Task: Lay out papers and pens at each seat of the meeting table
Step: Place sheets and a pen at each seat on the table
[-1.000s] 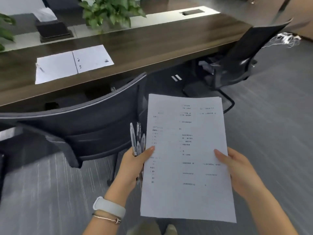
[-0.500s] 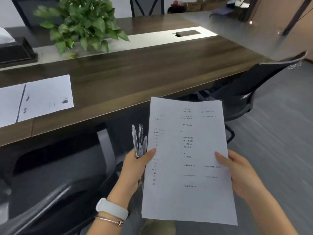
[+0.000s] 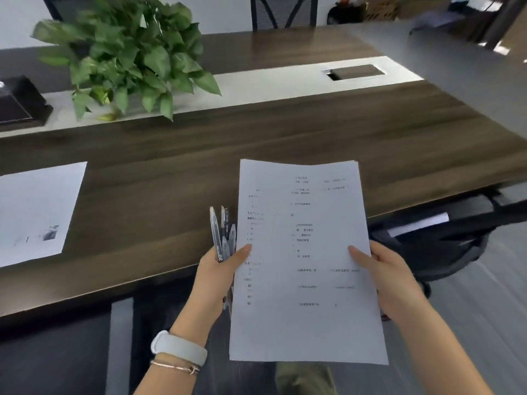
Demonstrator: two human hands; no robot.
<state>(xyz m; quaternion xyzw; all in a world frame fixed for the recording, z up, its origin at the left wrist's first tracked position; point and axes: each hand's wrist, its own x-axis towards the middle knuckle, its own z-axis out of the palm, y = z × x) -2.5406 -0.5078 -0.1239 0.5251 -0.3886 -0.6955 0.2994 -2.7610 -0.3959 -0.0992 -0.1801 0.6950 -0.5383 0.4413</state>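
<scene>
A stack of printed white papers (image 3: 308, 280) is held upright in front of me over the near edge of the dark wooden meeting table (image 3: 256, 143). My left hand (image 3: 216, 277) grips the stack's left edge with the thumb on top, and the same hand holds several clear pens (image 3: 224, 232) that stick up beside the sheets. On the right edge, my right hand (image 3: 385, 277) pinches the stack. A white sheet (image 3: 37, 212) lies flat on the table at the far left.
A leafy potted plant (image 3: 128, 58) and a black box (image 3: 17, 104) stand on the table's pale centre strip, which has a cable hatch (image 3: 353, 72). A black office chair (image 3: 445, 235) is tucked in at the right. Another chair back (image 3: 283, 11) is across the table.
My view has swung right along the table and closer to it. The sheets laid earlier slid to the left edge. Both hands keep the same hold on papers and pens.
</scene>
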